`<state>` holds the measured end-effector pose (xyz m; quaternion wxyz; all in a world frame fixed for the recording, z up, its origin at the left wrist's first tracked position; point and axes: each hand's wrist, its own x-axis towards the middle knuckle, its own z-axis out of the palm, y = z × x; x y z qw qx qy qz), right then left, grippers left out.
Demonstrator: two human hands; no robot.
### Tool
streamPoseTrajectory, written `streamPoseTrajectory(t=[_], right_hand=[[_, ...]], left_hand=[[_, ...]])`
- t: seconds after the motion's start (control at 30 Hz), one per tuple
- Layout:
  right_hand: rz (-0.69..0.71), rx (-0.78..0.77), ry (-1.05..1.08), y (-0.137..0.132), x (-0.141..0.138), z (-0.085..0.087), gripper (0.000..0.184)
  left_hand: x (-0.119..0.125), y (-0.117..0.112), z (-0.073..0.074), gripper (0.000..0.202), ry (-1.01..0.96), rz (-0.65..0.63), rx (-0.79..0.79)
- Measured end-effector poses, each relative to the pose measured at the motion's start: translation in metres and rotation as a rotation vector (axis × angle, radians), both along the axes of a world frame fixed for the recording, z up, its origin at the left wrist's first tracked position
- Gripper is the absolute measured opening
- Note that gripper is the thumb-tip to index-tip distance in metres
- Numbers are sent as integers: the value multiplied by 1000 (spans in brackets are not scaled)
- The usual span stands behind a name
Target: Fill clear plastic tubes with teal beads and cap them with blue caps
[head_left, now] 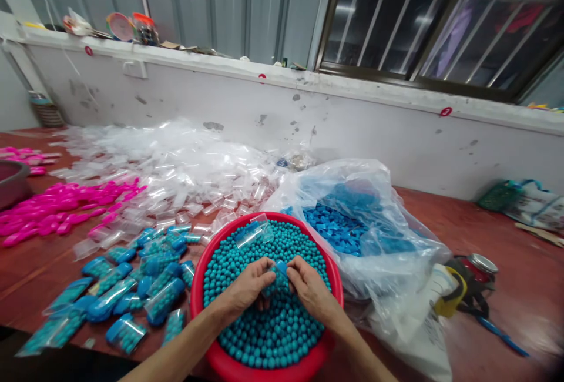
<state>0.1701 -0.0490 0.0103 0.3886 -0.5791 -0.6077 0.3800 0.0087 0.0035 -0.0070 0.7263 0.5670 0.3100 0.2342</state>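
Observation:
A red basin (200, 279) full of small teal beads (273, 335) sits in front of me on the red-brown table. Over it, my left hand (249, 288) and my right hand (311, 291) both pinch a small clear bag with teal beads (278, 273) held between them. An empty clear bag (253, 232) lies on the beads at the basin's far side. Left of the basin lie several filled bags of teal beads (132, 288).
A large clear plastic sack of blue pieces (348, 223) stands right of the basin. A heap of empty clear bags (176, 164) covers the back of the table, pink pieces (61, 205) lie at left. A tin can (480, 267) and cloth sit at right.

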Motion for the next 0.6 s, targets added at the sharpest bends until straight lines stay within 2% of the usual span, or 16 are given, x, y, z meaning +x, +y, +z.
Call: streamPoseTrajectory(t=[0.17,0.3,0.43,0.5,0.6], right_hand=[[-110,83,-16,1,-17,-5,25],[-168,114,-102,-1,-22,-1,29],[-182,165,-185,-2,-25,0,30],[-153,178,-181,-4,-24,2,31],[-29,178,-157,-6,-18,5,32]], left_hand=[[1,-3,-1,50,-45,26,7],[4,-5,1,66,-53,109,-29],[5,-6,1,66,-62,151,-31],[3,-5,0,64,-67,152,-27],[2,-4,0,61,-64,112,-25]])
